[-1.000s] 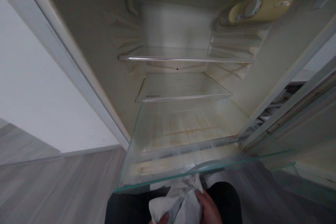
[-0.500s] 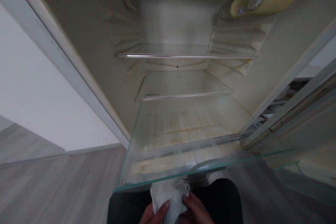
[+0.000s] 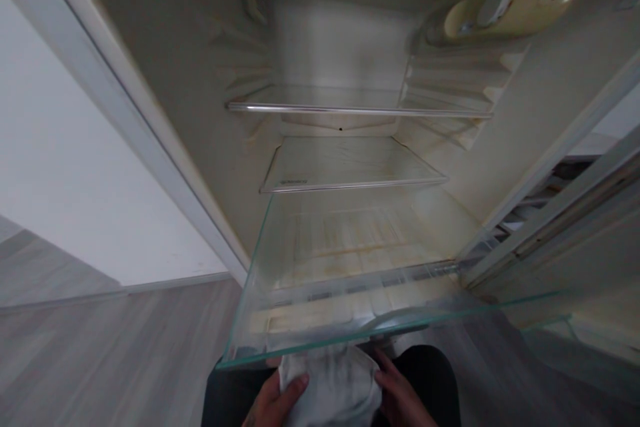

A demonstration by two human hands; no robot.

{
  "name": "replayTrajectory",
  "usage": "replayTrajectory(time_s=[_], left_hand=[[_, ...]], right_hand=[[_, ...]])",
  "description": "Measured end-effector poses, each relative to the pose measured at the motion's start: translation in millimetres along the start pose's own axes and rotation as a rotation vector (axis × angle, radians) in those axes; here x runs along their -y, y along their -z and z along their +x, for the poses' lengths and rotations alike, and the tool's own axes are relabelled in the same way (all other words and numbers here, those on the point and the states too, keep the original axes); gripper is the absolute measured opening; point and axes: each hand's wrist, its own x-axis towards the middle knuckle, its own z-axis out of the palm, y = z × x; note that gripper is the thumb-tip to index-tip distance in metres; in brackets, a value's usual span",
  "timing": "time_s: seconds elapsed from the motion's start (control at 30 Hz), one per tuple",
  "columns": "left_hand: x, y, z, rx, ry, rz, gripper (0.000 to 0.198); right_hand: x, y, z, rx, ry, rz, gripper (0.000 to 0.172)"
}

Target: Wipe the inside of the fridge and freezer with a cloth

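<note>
Between my knees a white cloth point(image 3: 333, 387) is spread out, with faint grey marks on it. My left hand point(image 3: 275, 400) is closed on its left side, thumb lying on top. At the cloth's right edge my right hand point(image 3: 400, 393) grips it, with some fingers hidden behind. Just above the hands runs the greenish front edge of a clear glass sheet point(image 3: 310, 307), which slants out of the fridge over my lap. Part of the cloth's upper edge lies under that glass.
The fridge interior point(image 3: 345, 40) has an upper glass shelf point(image 3: 350, 109) and a lower glass shelf point(image 3: 355, 163). A yellowed dial housing point(image 3: 525, 3) sits at upper right. The fridge door point(image 3: 590, 233) stands ajar on the right. Grey wood-look floor point(image 3: 150, 353) lies below.
The cloth was bunched up and is now opened out wider. My hands have moved apart, the left one to the left and the right one to the right. The view shifted slightly.
</note>
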Motion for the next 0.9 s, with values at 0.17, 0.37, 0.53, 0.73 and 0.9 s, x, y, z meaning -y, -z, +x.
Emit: replayTrajectory(time_s=[0.17,0.37,0.53,0.73,0.9], left_hand=[[34.1,5.8,14.8,-0.299,-0.173,0.243,0.077],[53.8,16.4,11.0,-0.285,-0.185,0.181,0.082],[46.5,15.6,5.9,-0.222,0.028,-0.008,0.117],[57.4,7.1,4.9,-0.154,-0.025,0.004,0.152],[60.6,8.5,4.4,-0.208,-0.014,0.186,0.134]], right_hand=[[-13.6,12.8,7.9,-0.165,0.159,-0.128,0.069],[-7.7,24.2,9.8,-0.244,0.234,-0.376,0.070],[3.4,30.6,5.6,-0.274,0.241,-0.477,0.073],[13.8,8.8,-7.9,-0.128,0.161,-0.456,0.065],[26.8,-2.9,-14.2,-0.201,0.175,-0.356,0.066]])
